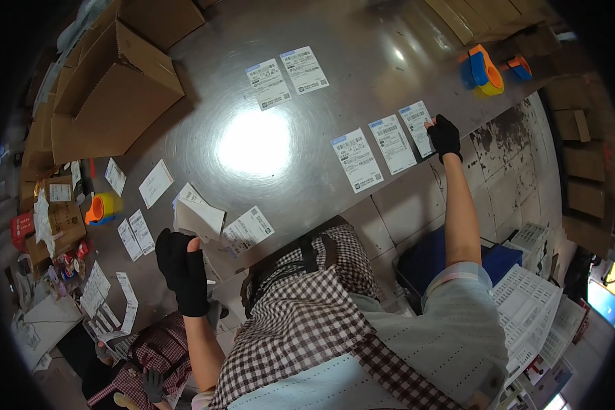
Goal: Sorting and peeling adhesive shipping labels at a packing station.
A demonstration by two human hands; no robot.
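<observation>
My right hand (445, 137), in a black fingerless glove, is closed with its thumb at the right edge of a white shipping label (414, 128). That label lies by the near edge of the metal table, the rightmost of a row with two other labels (391, 143) (357, 160). My left hand (182, 273), gloved the same way, has its fingers curled in and the thumb tip showing; whatever is in it is hidden. Just beyond it are a curled stack of labels (199, 213) and a flat label (248, 231).
Two labels (268, 83) (305, 70) lie farther back on the table (253, 191). Orange-and-blue tape dispensers (484, 72) (101, 208) stand at the far right and left. Open cardboard boxes (109, 96) fill the far left. A co-worker's gloved hand (153, 384) shows at lower left.
</observation>
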